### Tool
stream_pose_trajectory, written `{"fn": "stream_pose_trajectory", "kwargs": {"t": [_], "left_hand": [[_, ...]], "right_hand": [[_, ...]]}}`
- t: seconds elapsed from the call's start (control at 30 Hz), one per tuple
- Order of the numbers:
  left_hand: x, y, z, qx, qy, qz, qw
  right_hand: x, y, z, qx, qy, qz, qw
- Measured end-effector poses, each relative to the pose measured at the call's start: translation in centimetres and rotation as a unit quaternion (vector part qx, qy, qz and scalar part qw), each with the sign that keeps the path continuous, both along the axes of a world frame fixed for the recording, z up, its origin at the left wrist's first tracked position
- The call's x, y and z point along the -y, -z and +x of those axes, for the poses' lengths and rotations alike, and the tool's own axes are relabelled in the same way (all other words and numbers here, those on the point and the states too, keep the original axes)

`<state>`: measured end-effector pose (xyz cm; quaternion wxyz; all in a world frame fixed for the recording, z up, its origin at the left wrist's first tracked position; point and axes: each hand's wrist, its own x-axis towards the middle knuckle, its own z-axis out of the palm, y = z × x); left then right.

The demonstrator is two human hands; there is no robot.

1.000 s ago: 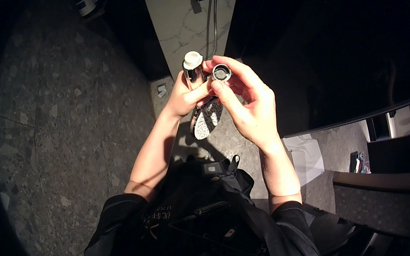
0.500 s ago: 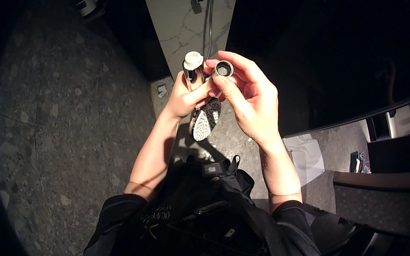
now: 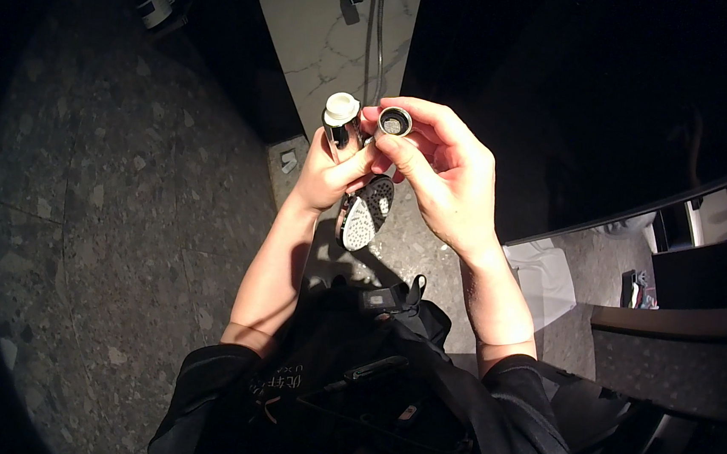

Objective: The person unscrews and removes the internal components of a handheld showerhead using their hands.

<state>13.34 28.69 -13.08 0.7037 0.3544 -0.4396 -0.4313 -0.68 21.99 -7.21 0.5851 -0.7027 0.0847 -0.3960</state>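
Observation:
My left hand (image 3: 327,173) is wrapped round the chrome handle of a hand shower (image 3: 365,220). The handle's white end (image 3: 341,108) points up, and the perforated oval spray face hangs below the hand. Close beside that white end, my right hand (image 3: 453,178) pinches a round metal hose fitting (image 3: 395,123) between thumb and fingers. The fitting's open mouth faces up and shows a dark ring with a pale centre. White end and fitting are apart. Fingers hide most of the fitting's lower part.
A grey metal shower hose (image 3: 379,45) hangs before a marbled white panel (image 3: 325,62) and passes behind my hands. Speckled grey tiles (image 3: 141,235) cover the floor. A whitish translucent object (image 3: 539,279) lies to the right, and a dark curved edge (image 3: 638,216) runs beyond it.
The hose has swung slightly to the right above my hands. My right hand and the fitting have shifted a little to the left. Both grips stay the same.

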Motion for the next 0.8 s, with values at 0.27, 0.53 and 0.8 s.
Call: {"fn": "stream_pose_trajectory", "kwargs": {"t": [0.27,0.53,0.8], "left_hand": [[0.0,-0.4,-0.3,0.019,-0.02,-0.013,1.0],[0.1,0.5,0.1,0.021,-0.018,0.0,1.0],[0.2,0.8,0.0,0.004,-0.016,-0.017,1.0]], "right_hand": [[0.0,-0.2,0.1,0.006,0.019,-0.027,0.999],[-0.2,-0.9,-0.2,-0.012,0.032,-0.051,0.998],[-0.5,-1.1,-0.1,-0.006,0.06,-0.054,0.997]]}}
